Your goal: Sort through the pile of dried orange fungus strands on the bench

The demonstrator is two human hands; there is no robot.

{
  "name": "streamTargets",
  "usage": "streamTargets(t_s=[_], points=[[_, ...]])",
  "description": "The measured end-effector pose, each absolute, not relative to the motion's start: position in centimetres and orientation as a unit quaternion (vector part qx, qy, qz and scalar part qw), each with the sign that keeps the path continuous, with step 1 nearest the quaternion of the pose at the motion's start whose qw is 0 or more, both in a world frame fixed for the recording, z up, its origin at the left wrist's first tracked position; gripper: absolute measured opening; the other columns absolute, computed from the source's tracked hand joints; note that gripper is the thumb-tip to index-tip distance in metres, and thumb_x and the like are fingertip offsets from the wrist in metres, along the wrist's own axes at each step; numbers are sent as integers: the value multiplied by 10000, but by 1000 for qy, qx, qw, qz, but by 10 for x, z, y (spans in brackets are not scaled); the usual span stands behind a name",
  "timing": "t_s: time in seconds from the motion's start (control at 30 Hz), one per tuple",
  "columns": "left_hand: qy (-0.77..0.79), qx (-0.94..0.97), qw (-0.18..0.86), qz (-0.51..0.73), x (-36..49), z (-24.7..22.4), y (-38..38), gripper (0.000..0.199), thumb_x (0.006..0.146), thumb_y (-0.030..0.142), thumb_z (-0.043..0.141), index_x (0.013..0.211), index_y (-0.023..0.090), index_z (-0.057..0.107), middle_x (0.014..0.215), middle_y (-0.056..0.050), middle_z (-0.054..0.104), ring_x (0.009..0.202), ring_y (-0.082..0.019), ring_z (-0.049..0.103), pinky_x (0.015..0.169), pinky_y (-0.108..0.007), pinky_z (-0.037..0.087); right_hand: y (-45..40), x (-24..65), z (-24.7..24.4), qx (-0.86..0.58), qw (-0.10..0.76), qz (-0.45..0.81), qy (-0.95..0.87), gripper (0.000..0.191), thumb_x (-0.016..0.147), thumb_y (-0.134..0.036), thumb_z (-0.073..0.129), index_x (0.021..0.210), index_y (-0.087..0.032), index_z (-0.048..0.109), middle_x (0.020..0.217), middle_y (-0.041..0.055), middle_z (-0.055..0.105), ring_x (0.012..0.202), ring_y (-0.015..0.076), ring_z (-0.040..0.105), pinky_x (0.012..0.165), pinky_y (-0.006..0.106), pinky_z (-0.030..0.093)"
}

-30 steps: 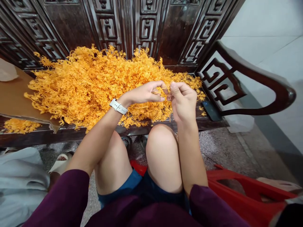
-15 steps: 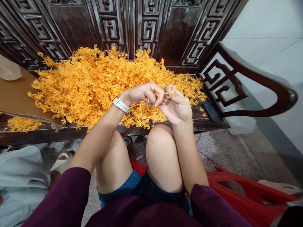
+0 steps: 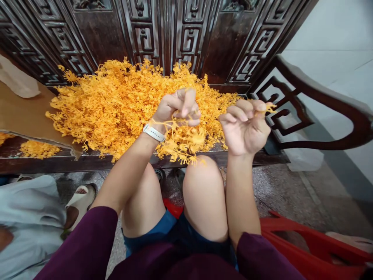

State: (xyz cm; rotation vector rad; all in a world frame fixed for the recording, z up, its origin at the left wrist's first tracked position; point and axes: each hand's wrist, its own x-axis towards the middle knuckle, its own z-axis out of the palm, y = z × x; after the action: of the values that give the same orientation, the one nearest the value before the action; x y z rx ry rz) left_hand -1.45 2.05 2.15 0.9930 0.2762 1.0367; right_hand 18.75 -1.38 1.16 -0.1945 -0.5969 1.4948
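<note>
A large heap of orange, stringy, branching pieces lies on a dark wooden bench. Above its front right part is my left hand, a white watch on the wrist. Its fingers are closed on an orange strand cluster that dangles over the bench edge and my knee. My right hand is raised farther right, palm up, with thumb and index finger pinching a small orange piece. The two hands are apart.
Cardboard with pale plastic lies at the left, beside a smaller orange pile. The bench has a carved back and a curved armrest. A red stool stands at right. Another person's sandaled foot is at left.
My hands have parted, the right one moving right with a small piece. The strand cluster now hangs visibly from my left hand. The view has shifted slightly.
</note>
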Motion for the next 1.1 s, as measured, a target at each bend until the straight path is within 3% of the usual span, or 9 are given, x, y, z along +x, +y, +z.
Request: streamTargets(t_s=[0.13,0.3,0.43,0.53,0.67,0.73,0.8,0.9,1.1], points=[[99,412,724,544,-19,22,32,133,959,172,607,855,192,688,506,67,334,433,-63,397,511,-185,454,-3,195,-4,-124,599,723,-321,318,883,-355,847,788,-280,554,641,-60,427,542,125,413,490,267,437],[254,380,664,592,-26,12,50,277,991,150,619,1249,235,672,917,3,652,921,-150,773,821,-281,616,26,208,-29,-178,680,691,-169,103,1026,-322,695,940,-289,648,606,-85,532,468,93,410,461,227,416],[279,409,653,573,-29,13,47,473,893,124,783,1333,226,642,1097,-46,694,1256,-263,742,923,-321,633,36,218,-42,-308,630,694,-166,210,998,-276,726,834,-237,601,488,-128,398,403,67,319,439,192,367],[253,448,661,547,-27,13,44,511,806,88,862,1264,209,671,1056,-45,718,1230,-255,755,892,-284,640,27,213,-35,-339,651,642,-222,213,953,-315,747,811,-239,608,536,-111,406,432,66,337,451,202,375],[261,493,636,533,-19,9,45,537,735,169,948,1199,216,682,1004,-28,747,1123,-218,788,877,-272,647,2,189,-11,-346,777,402,-340,100,891,-323,785,886,-278,695,733,-45,543,580,89,472,512,217,429],[263,506,628,529,-14,6,46,563,719,208,967,1198,210,673,1008,-33,754,1023,-193,801,834,-262,640,-9,176,-3,-347,752,331,-452,238,800,-270,891,981,-301,740,884,-19,611,752,110,578,631,225,506],[259,517,626,523,-9,4,45,574,716,239,973,1197,205,661,1009,-37,752,930,-169,797,756,-234,614,-17,166,-1,-361,691,323,-536,370,731,-267,963,1035,-313,758,1011,3,649,903,147,622,741,255,554],[267,533,620,510,-3,4,43,543,736,280,967,1173,207,651,966,-21,737,795,-115,753,634,-180,537,-19,160,-7,-381,647,346,-562,248,817,-370,914,993,-293,757,1050,29,677,981,183,635,819,300,583],[287,528,617,507,-4,7,39,478,785,310,940,1153,231,646,795,44,619,597,-30,578,509,-151,386,-13,163,-13,-364,647,412,-528,200,862,-434,877,945,-297,756,929,16,666,869,165,620,780,296,591]])
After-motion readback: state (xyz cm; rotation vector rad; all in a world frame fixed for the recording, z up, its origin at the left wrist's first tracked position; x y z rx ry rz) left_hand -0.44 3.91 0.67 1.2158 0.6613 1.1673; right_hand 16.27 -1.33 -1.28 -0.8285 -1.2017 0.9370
